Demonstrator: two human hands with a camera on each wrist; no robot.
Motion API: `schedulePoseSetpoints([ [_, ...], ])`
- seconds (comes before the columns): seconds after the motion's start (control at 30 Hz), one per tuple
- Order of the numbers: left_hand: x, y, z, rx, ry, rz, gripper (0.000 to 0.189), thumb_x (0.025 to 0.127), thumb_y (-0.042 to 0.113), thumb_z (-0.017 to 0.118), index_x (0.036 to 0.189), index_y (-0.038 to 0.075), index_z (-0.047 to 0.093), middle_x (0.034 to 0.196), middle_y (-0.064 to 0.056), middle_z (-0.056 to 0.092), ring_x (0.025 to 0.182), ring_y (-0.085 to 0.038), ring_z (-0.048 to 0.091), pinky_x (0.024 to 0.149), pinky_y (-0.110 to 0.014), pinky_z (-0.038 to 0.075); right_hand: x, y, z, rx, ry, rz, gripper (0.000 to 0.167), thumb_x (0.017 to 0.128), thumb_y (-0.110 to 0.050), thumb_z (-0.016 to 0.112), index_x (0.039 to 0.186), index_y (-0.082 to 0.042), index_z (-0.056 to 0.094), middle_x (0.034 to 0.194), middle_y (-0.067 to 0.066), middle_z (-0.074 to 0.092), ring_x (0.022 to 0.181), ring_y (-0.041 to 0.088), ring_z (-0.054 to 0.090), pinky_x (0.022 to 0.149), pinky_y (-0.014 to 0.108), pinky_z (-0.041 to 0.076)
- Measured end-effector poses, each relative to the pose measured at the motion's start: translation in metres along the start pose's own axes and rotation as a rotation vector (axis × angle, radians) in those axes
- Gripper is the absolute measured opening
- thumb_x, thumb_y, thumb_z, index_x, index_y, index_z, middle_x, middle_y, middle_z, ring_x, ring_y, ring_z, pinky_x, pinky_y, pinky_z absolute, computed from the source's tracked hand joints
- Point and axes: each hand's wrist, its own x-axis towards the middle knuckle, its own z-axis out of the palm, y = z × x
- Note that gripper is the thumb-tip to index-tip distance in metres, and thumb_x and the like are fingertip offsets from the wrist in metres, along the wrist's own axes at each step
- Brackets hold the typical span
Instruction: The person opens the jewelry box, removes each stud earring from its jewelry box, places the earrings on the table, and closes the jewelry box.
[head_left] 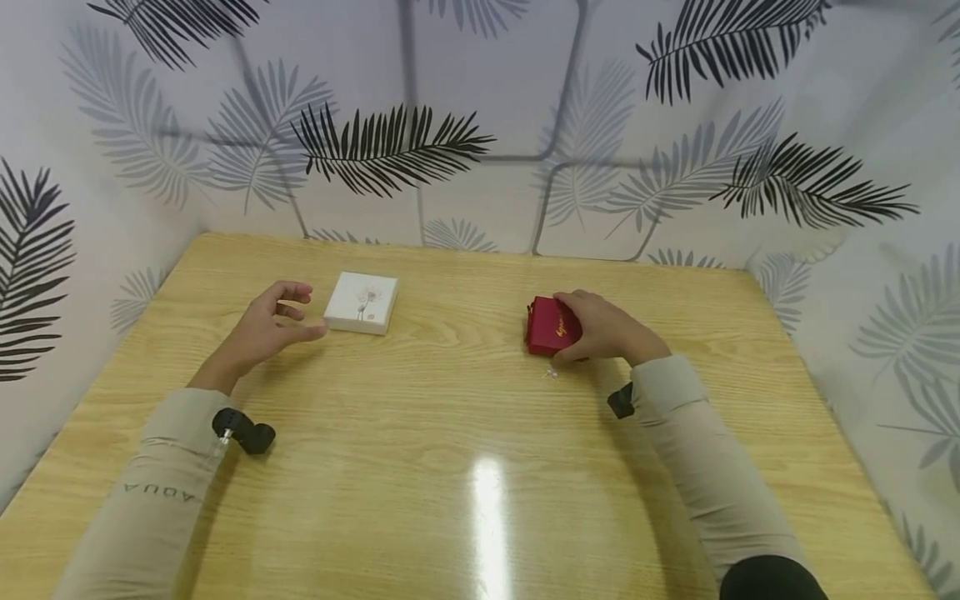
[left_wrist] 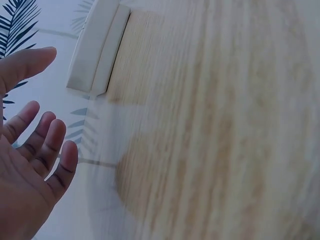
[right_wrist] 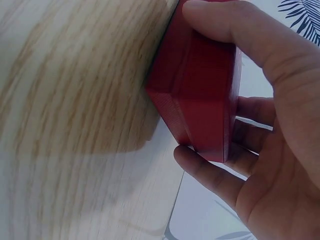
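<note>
A small red box (head_left: 551,326) with gold lettering sits on the table at the right in the head view. My right hand (head_left: 606,327) grips it, thumb along the near side and fingers round the far side. In the right wrist view the red box (right_wrist: 202,95) shows a seam round its sides. Left of it lies a flat white box (head_left: 364,302) with a flower drawing on its lid. My left hand (head_left: 264,330) is held beside this box, fingers spread and holding nothing; a gap separates them in the left wrist view.
A tiny shiny trinket (head_left: 552,372), too small to make out, lies just in front of the red box. The wood-patterned table (head_left: 420,433) ends at a leaf-patterned curtain (head_left: 480,200) behind and on both sides.
</note>
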Motion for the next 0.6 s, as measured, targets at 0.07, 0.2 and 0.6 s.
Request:
schedulePoseSetpoints([
  [0.07,0.002,-0.003,-0.002,0.002,-0.009,-0.002,0.074,0.091,0.027,0.073,0.149,0.003,0.033,0.146,-0.019,0.037,0.12,-0.03,0.045,0.081,-0.023,0.046,0.0,0.001,0.0,0.001,-0.006,-0.001,0.099,0.075,-0.035,0.085,0.152,0.002,0.033,0.138,0.021,0.052,0.121,0.034,0.05,0.103,0.051,0.046],
  [0.2,0.007,-0.005,-0.005,0.001,-0.031,-0.015,0.077,0.09,0.026,0.075,0.15,0.003,0.031,0.146,-0.018,0.038,0.12,-0.029,0.045,0.081,-0.023,0.046,0.0,0.002,-0.001,0.006,-0.026,0.018,0.1,0.076,-0.035,0.084,0.153,0.0,0.03,0.142,0.021,0.049,0.123,0.034,0.049,0.104,0.052,0.045],
  [0.6,0.021,0.004,-0.006,-0.01,-0.084,-0.085,0.086,0.086,0.025,0.079,0.151,0.004,0.027,0.15,-0.02,0.037,0.129,-0.034,0.042,0.086,-0.026,0.046,0.003,0.004,0.001,0.025,-0.053,0.024,0.101,0.077,-0.036,0.084,0.153,0.001,0.029,0.144,0.022,0.047,0.124,0.036,0.048,0.104,0.053,0.045],
])
